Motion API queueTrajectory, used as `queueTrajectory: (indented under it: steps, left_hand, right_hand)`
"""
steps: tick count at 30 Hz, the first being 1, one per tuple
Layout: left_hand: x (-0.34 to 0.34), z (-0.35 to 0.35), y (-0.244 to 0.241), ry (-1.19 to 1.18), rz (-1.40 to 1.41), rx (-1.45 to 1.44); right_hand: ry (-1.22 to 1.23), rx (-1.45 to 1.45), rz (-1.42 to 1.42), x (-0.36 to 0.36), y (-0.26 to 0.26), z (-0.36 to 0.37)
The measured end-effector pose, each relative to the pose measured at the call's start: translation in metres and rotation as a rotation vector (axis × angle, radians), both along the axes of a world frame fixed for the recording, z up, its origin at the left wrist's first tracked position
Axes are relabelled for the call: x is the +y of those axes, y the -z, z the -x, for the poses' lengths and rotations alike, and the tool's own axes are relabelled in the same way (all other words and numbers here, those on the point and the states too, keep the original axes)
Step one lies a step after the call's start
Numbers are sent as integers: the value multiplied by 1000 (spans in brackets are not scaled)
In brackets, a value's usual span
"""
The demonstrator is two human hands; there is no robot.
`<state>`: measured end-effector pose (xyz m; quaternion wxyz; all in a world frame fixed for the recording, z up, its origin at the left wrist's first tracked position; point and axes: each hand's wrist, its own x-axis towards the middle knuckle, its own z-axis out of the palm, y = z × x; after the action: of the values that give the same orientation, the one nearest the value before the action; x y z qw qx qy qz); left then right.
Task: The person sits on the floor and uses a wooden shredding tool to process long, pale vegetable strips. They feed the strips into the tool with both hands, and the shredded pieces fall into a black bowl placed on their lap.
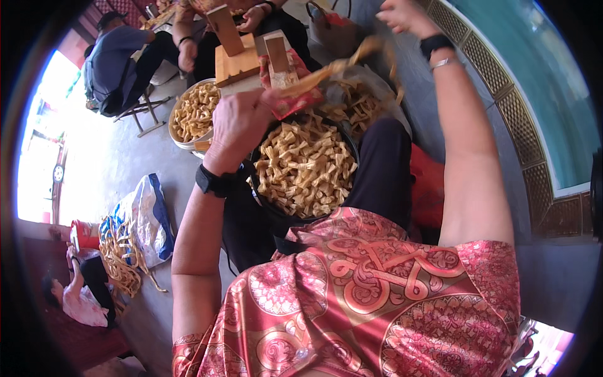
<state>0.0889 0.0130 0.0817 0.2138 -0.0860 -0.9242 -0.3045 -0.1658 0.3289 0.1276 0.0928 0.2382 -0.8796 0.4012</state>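
My left hand (241, 126) is closed on one end of a long tan strip (325, 73), perhaps tofu skin. The strip stretches up to the right, blurred, and its far part bends downward. My right hand (406, 20) is raised at the top right, beyond the strip; blur hides whether its bent fingers hold anything. Below my left hand, between my knees, a dark round tub (354, 147) is heaped with short knotted tan pieces (306, 169). A clear plastic bag (391, 82) with loose tan strips (355, 106) lies past my right knee.
Ahead stand a wooden board with an upright block (231, 35) and a red patterned cloth (304, 89) under a second block (277, 54). A white bucket (178, 134) of knots is at left. People sit nearby. Strips (120, 254) hang by a plastic sack (153, 221).
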Motion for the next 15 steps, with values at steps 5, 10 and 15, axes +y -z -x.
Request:
queueTrajectory:
  steps: [5,10,15]
  left_hand:
    - [2,-16,22,125,402,315]
    - [34,-19,26,341,282,450]
    - [49,-9,19,607,340,700]
  right_hand:
    - [-752,-632,278,-144,47,-105]
    - [-861,-1197,483,-160,32,-198]
    - [-1032,-1164,581,-156,94,-158]
